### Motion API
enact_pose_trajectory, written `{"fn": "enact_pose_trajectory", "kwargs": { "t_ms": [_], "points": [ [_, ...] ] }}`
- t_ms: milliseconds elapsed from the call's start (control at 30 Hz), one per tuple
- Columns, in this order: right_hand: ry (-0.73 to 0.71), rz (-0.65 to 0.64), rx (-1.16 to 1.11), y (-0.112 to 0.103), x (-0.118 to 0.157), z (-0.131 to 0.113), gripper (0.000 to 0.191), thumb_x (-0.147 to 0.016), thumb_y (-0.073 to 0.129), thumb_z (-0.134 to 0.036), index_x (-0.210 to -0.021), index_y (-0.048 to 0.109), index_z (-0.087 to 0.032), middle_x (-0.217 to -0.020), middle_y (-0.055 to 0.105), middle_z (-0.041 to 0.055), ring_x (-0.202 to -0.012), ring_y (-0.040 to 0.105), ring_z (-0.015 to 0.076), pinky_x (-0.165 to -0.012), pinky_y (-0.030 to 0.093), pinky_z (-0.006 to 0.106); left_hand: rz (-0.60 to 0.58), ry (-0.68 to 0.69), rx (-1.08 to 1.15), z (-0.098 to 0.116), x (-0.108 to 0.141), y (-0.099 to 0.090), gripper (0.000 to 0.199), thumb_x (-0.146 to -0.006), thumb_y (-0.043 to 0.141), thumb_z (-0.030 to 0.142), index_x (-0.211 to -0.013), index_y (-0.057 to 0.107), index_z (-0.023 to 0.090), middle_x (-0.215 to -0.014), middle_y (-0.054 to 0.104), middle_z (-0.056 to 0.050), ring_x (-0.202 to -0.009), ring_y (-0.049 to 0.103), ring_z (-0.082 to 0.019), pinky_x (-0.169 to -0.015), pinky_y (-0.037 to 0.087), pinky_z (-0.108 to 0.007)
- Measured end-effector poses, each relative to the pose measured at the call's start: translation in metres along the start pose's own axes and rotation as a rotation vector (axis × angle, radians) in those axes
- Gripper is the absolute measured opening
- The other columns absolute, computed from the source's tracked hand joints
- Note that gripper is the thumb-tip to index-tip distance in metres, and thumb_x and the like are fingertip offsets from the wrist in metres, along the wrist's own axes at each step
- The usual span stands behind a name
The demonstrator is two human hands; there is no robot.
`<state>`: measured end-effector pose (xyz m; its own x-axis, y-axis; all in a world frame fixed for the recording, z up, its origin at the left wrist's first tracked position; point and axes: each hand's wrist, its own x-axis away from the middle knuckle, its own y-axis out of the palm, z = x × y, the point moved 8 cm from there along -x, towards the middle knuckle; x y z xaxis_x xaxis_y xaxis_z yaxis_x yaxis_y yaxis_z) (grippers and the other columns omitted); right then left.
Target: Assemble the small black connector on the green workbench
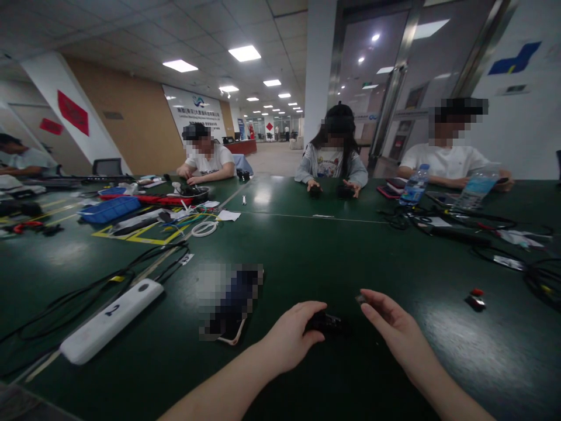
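Observation:
My left hand (295,339) is closed around one end of a small black object (328,321) low over the green table (280,251). Its dark surface blends with the tabletop, so I cannot make out its kind. To the right, my right hand (390,324) pinches a tiny greyish piece (360,299) between thumb and fingertips. A gap separates that piece from the black object. Left of my left hand lies a phone (239,301) in a pale case, its screen blurred out.
A white power bank-like box (113,321) marked 2 lies at left among black cables (127,275). Farther back are a blue tray (109,209) and a coiled white cable (204,228). Bottles (414,186) stand back right; a small red-and-black item (475,300) lies right. Several people sit around.

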<state>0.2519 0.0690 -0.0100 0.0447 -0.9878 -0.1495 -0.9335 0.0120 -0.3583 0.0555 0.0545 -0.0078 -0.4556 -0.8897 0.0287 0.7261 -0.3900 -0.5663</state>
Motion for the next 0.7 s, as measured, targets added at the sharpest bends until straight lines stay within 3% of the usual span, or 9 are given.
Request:
{"fn": "enact_pose_trajectory", "kwargs": {
  "t_ms": [133, 267, 500, 700],
  "points": [
    [-0.053, -0.108, 0.064, 0.014, 0.005, -0.013, 0.045, -0.080, 0.045, -0.049, -0.108, 0.054, -0.015, -0.102, 0.052, 0.0066, -0.093, 0.049, 0.0273, -0.079, 0.047, 0.038, 0.047, 0.047, 0.015, 0.002, -0.002, 0.000, 0.052, -0.075, 0.060, 0.017, -0.123, 0.045, 0.029, -0.128, 0.047, -0.002, -0.112, 0.048, -0.021, -0.097, 0.040, -0.039],
    [-0.108, -0.205, 0.086, 0.028, 0.010, -0.020, 0.042, -0.083, 0.042, -0.047, -0.108, 0.054, -0.015, -0.101, 0.052, 0.0051, -0.091, 0.050, 0.0248, -0.079, 0.045, 0.037, 0.055, -0.015, 0.028, -0.006, -0.002, 0.001, 0.050, -0.076, 0.061, 0.020, -0.122, 0.045, 0.031, -0.121, 0.052, -0.001, -0.108, 0.051, -0.021, -0.093, 0.043, -0.039],
    [-0.077, -0.236, 0.029, 0.028, 0.007, -0.011, 0.043, -0.084, 0.044, -0.046, -0.111, 0.052, -0.014, -0.104, 0.050, 0.0069, -0.097, 0.046, 0.0254, -0.085, 0.043, 0.037, 0.049, -0.040, 0.038, -0.006, -0.002, 0.000, 0.051, -0.075, 0.062, 0.021, -0.123, 0.045, 0.029, -0.123, 0.051, -0.003, -0.110, 0.050, -0.022, -0.094, 0.041, -0.041],
    [-0.176, -0.258, 0.114, 0.037, 0.012, -0.024, 0.034, -0.085, 0.043, -0.040, -0.107, 0.056, -0.017, -0.105, 0.049, 0.0041, -0.097, 0.046, 0.0244, -0.084, 0.042, 0.037, 0.046, -0.040, 0.061, -0.007, -0.003, 0.002, 0.054, -0.073, 0.063, 0.020, -0.123, 0.044, 0.028, -0.122, 0.051, -0.004, -0.110, 0.049, -0.022, -0.095, 0.040, -0.041]
  ]
}}
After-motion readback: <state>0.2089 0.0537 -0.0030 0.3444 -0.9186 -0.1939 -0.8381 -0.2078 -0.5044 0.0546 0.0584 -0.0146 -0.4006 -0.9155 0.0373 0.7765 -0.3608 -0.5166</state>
